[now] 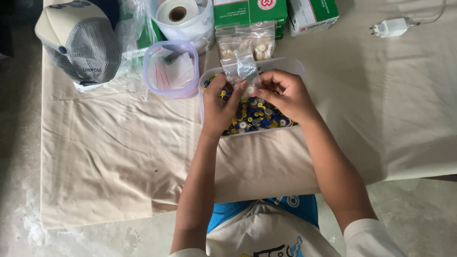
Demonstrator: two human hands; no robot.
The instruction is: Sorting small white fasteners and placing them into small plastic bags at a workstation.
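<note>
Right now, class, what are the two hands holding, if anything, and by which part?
Both the left hand and right hand hold a small clear plastic bag by its lower edge, above the tray of buttons.

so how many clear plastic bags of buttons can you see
2. One small bag is held by both hands, left hand and right hand, over the button tray; one fuller bag lies behind it. Others may be hidden.

The hands (223,107) hide part of the tray (285,64) of buttons (259,116). The top edge cuts off the boxes (250,10) and roll (177,12). Whatever the fingers (266,85) pinch is too small to tell.
</note>
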